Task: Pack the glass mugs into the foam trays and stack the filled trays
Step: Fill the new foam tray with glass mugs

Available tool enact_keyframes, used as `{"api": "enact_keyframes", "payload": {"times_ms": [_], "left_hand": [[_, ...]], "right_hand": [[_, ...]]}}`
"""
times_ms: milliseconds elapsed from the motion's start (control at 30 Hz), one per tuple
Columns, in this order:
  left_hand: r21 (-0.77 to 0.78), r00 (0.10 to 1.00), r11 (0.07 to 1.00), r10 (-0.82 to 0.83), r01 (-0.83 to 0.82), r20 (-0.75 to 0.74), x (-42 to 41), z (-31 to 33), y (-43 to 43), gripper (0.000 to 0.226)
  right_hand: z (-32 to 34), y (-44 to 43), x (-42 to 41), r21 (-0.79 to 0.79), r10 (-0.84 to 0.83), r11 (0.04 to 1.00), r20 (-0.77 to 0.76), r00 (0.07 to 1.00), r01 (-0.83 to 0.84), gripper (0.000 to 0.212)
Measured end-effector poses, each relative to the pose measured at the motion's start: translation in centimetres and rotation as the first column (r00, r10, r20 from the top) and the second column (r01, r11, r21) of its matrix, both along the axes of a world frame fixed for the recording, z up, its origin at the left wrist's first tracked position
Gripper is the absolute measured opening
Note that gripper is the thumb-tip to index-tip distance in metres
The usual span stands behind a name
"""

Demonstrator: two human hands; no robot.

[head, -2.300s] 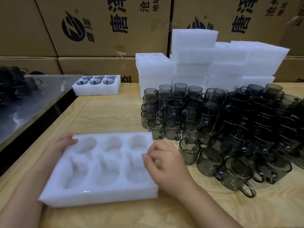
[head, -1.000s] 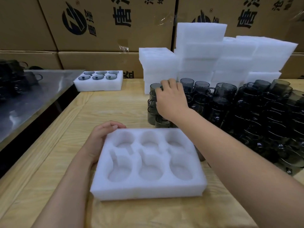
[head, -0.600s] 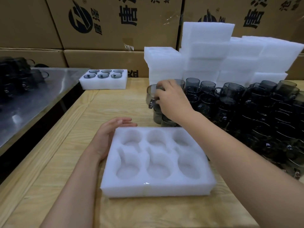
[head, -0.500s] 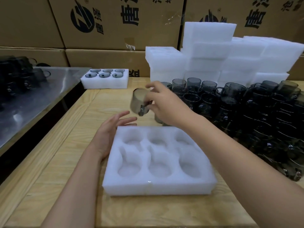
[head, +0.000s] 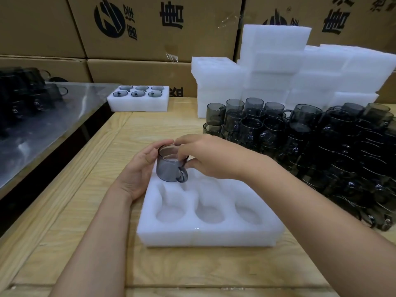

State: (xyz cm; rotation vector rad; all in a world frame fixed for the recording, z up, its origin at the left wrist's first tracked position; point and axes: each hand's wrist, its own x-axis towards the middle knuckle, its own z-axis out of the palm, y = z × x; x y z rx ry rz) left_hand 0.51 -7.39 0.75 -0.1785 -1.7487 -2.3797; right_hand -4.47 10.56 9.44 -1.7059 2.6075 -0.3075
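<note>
1. Smoky grey glass mug (head: 169, 168), upright, is over the far-left pocket of the white six-pocket foam tray (head: 205, 236) near the front of the pale wooden worktop (head: 85, 211). The 3 near pockets are empty.
2. Left hand (head: 137, 174) is cupped round the mug's left side w/ fingers curled behind it and thumb up at the rim. Right hand (head: 205, 157) pinches the rim from above, thumb by the handle.
3. Risk: the handle points near-right. If it doesn't line up w/ the pocket's notch, the mug prob. sits tilted or jams, and forcing it could tear the foam.
4. Risk: the tray isn't held down, as both hands are on the mug. A sideways push may slide it.
5. Risk: the right forearm passes just beside the crowded dark glass mugs (head: 321, 142), stacked 2 high. A careless pull-back could knock some over.
6. Can't tell if the mug base touches foam yet, since glass and hands cover the pocket.
7. Right hand hides most of the other far pockets.
8. Filled white foam tray (head: 137, 105) sits far back; mugs inside it are barely readable.
</note>
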Motion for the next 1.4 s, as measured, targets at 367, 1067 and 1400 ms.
{"api": "enact_keyframes", "payload": {"times_ms": [367,1067,1400], "left_hand": [[-0.052,0.994,0.999,-0.008,0.014,0.105,-0.2,-0.2,-0.2,0.067],[0.067,0.980,0.997,-0.052,0.040,0.189,-0.3,-1.0,-0.7,0.070],[0.090,0.978,0.994,-0.078,0.062,0.191,0.2,-0.7,-0.3,0.053]], "right_hand": [[-0.5,-0.1,0.9,0.142,-0.006,0.989,-0.276,0.961,0.047,0.027],[-6.3,-5.6,0.2,0.093,-0.253,0.966,0.174,0.952,0.240,0.068],[-6.6,-5.4,-0.1,-0.096,-0.226,0.960,0.285,0.931,0.263,0.070]]}}
